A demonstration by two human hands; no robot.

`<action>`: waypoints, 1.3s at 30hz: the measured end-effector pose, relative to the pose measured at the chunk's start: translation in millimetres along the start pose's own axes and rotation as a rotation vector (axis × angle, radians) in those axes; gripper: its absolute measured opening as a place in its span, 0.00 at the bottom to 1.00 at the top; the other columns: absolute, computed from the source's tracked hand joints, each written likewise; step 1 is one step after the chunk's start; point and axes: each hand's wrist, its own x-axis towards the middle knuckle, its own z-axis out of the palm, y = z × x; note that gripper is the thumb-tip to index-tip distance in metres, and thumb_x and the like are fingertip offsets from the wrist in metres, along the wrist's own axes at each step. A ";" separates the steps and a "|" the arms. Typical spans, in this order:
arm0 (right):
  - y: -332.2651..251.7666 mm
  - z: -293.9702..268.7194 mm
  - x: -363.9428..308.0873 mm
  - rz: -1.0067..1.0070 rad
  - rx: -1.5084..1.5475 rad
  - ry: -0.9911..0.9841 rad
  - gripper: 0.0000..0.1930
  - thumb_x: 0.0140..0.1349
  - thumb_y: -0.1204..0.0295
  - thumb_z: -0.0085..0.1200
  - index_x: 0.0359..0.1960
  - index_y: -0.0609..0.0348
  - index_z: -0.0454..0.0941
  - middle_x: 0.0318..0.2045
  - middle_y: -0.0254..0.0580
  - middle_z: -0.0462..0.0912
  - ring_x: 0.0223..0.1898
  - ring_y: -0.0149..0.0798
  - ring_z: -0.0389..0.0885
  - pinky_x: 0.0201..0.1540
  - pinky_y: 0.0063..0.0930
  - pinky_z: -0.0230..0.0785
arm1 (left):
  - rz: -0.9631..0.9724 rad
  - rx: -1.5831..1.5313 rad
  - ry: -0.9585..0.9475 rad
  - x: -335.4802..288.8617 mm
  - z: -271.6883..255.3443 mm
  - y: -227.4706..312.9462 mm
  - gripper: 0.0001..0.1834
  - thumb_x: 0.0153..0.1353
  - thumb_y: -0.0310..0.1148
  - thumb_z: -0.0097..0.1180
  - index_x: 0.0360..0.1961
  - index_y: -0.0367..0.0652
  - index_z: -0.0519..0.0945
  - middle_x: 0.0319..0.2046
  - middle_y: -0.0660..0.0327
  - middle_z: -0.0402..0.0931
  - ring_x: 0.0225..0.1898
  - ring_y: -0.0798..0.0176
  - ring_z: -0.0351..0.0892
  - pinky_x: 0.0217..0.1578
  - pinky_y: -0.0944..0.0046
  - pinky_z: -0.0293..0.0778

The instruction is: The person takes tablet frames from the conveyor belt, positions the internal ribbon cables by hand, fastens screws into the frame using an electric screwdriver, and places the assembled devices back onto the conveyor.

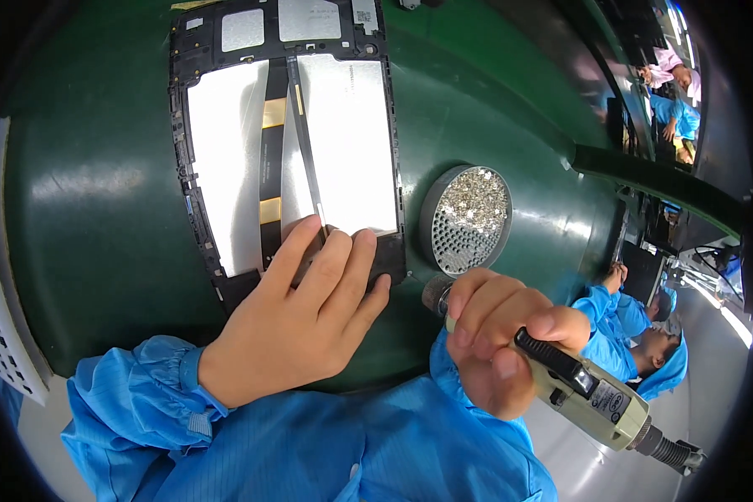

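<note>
Black plastic and silver metal make up the wide, flat rectangular device panel point(343, 142), lying toward 11 o'clock on the dark green tabletop point(92, 276). It looks light for its breadth and slightly flexible, and its shiny faces are probably slippery; its long dark edges at 3 and 9 o'clock seem the best places to take hold. Down its middle, the black ribbon cable with gold patches point(271, 163) and the thin black strip point(306, 138) look fragile, better left unpressed.

At 8 o'clock, the left hand point(297, 309) lies palm down over the panel's 6 o'clock end, fingers slightly parted and pinching nothing that shows. At 4 o'clock, the right hand point(502, 335) curls its fingers around the pale green electric screwdriver with a black lever point(607, 406); the casing looks stiff and fairly weighty, easiest to grip round the barrel. Its nose points toward 10 o'clock.

Between 2 and 3 o'clock, just beside the panel, sits the round grey metal dish point(430, 222). Small silvery pieces, apparently screws point(477, 199), heap toward its 12 o'clock side; rows of round pits show toward 6 o'clock.
</note>
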 end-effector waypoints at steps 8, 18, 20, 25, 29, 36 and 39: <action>4.5 5.0 -1.7 0.015 -0.017 0.017 0.19 0.51 0.82 0.51 0.46 0.64 0.66 0.19 0.43 0.73 0.19 0.37 0.73 0.28 0.38 0.71 | 0.011 -0.047 -0.028 2.7 -5.3 -10.9 0.13 0.52 0.31 0.53 0.40 0.50 0.82 0.48 0.53 0.74 0.52 0.54 0.71 0.57 0.50 0.65; 3.0 11.0 -0.4 0.078 -0.103 -0.004 0.15 0.59 0.73 0.51 0.47 0.59 0.65 0.19 0.38 0.70 0.20 0.36 0.70 0.27 0.36 0.65 | 0.021 -0.084 0.012 3.6 -4.3 -16.0 0.11 0.53 0.33 0.54 0.37 0.45 0.83 0.45 0.57 0.76 0.49 0.58 0.70 0.55 0.54 0.65; 4.7 10.5 -0.5 0.075 -0.104 0.000 0.14 0.59 0.73 0.52 0.46 0.59 0.65 0.19 0.38 0.70 0.20 0.36 0.70 0.27 0.36 0.65 | 0.027 -0.075 0.014 4.0 -3.7 -15.9 0.11 0.53 0.33 0.54 0.37 0.45 0.83 0.45 0.57 0.76 0.49 0.58 0.70 0.54 0.54 0.65; 4.1 6.5 0.3 0.049 -0.090 -0.008 0.15 0.58 0.73 0.52 0.47 0.58 0.66 0.19 0.37 0.70 0.19 0.34 0.69 0.27 0.35 0.63 | 0.029 -0.115 -0.053 8.7 -8.5 -16.3 0.15 0.50 0.31 0.54 0.41 0.50 0.83 0.48 0.55 0.74 0.50 0.56 0.70 0.54 0.51 0.65; -12.0 -30.0 -1.7 -0.038 -0.137 0.160 0.17 0.56 0.73 0.53 0.48 0.57 0.66 0.17 0.37 0.69 0.18 0.34 0.69 0.25 0.34 0.65 | 0.090 -0.072 -0.068 4.9 -8.2 -17.8 0.16 0.50 0.29 0.56 0.42 0.47 0.82 0.48 0.53 0.74 0.49 0.55 0.70 0.53 0.49 0.66; -7.3 -44.1 -4.1 0.048 -0.087 0.240 0.16 0.57 0.73 0.55 0.47 0.57 0.67 0.17 0.36 0.69 0.19 0.35 0.69 0.27 0.36 0.65 | 0.139 -0.112 -0.066 9.2 4.4 4.4 0.16 0.50 0.27 0.56 0.42 0.47 0.82 0.46 0.52 0.76 0.47 0.56 0.73 0.52 0.50 0.67; -1.0 -41.0 -6.6 0.069 -0.099 0.141 0.17 0.56 0.74 0.51 0.48 0.58 0.67 0.18 0.36 0.68 0.20 0.34 0.68 0.28 0.34 0.63 | 0.123 -0.099 -0.088 10.5 2.9 4.0 0.16 0.52 0.30 0.55 0.43 0.50 0.82 0.47 0.54 0.76 0.47 0.58 0.73 0.54 0.49 0.67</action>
